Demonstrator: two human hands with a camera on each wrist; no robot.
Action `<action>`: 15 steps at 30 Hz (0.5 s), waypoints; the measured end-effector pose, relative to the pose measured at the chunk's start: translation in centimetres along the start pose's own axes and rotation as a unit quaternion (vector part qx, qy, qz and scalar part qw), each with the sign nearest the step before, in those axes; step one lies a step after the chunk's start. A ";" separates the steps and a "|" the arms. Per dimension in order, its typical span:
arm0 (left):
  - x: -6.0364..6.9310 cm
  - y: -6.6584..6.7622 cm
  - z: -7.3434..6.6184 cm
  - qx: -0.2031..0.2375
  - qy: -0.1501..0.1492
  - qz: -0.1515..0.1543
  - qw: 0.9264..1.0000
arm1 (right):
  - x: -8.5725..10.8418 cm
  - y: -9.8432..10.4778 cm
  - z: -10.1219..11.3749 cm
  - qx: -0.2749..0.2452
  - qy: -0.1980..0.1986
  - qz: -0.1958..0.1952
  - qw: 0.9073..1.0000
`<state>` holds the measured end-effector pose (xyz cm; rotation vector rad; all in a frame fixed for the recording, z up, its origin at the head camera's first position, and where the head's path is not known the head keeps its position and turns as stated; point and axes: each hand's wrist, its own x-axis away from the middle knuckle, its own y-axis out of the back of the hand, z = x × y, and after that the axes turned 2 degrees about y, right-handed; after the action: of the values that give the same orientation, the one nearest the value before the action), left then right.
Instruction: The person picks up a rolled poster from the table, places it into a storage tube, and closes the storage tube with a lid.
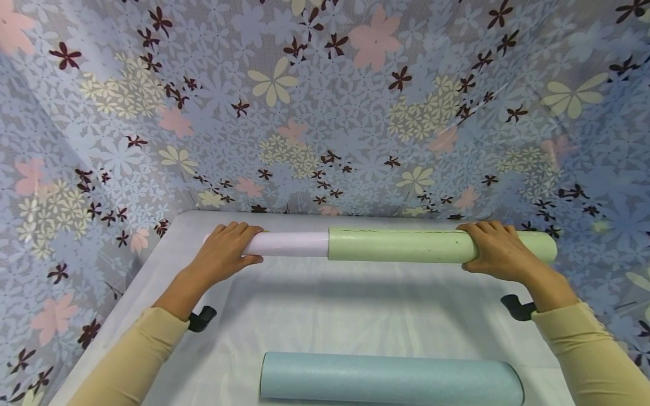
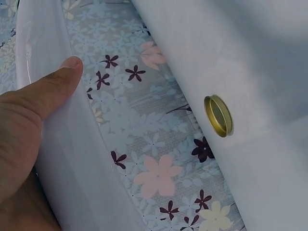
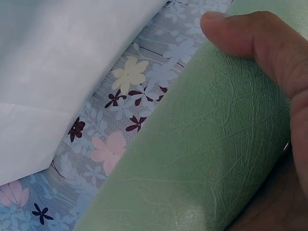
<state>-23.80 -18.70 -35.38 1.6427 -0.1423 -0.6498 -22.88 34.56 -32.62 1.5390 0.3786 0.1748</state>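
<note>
A pale lilac tube [image 1: 294,244] lies in line with a wider green textured tube [image 1: 396,246]; its right part disappears at the green tube's left end. My left hand [image 1: 223,254] grips the lilac tube near its left end, thumb on the near side. The right hand [image 1: 500,251] is curled round the green tube near its right end. In the left wrist view the left thumb lies along the lilac tube [image 2: 72,144]. The right wrist view has the right thumb across the green tube [image 3: 192,125].
A light blue roll [image 1: 391,379] lies on the white-covered table [image 1: 315,321] near the front. Floral curtain [image 1: 325,113] stands behind the table and at both sides. A small gold ring-shaped lid [image 2: 219,116] shows on the white surface in the left wrist view.
</note>
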 end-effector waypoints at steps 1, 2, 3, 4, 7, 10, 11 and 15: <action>0.0 0.0 0.0 0.000 0.000 0.000 1.000 | 0.0 0.0 0.0 0.000 0.000 0.000 1.000; -0.1 0.1 -0.1 0.000 0.000 0.000 1.000 | 0.0 0.0 0.0 0.000 0.001 0.000 1.000; -0.1 0.1 -0.1 0.000 -0.001 0.000 1.000 | 0.0 0.0 0.0 0.000 0.002 0.000 1.000; -0.1 0.0 -0.2 0.000 -0.001 0.000 1.000 | 0.0 0.0 0.1 0.000 0.003 0.000 1.000; -0.2 0.0 -0.3 0.000 -0.004 0.000 1.000 | -0.1 0.0 0.1 0.000 0.004 0.000 1.000; -0.3 -0.1 -0.5 -0.003 -0.007 0.000 1.000 | -0.1 0.0 0.2 0.000 0.003 0.001 1.000; -0.3 -0.1 -0.5 -0.003 -0.008 0.000 1.000 | -0.1 0.0 0.2 0.000 0.003 0.001 1.000; -0.3 -0.1 -0.7 -0.001 -0.008 -0.002 1.000 | -0.2 0.0 0.4 0.000 0.001 0.003 1.000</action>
<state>-23.78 -17.89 -35.36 1.6358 -0.1491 -0.6666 -22.95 34.13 -32.61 1.5400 0.3764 0.1808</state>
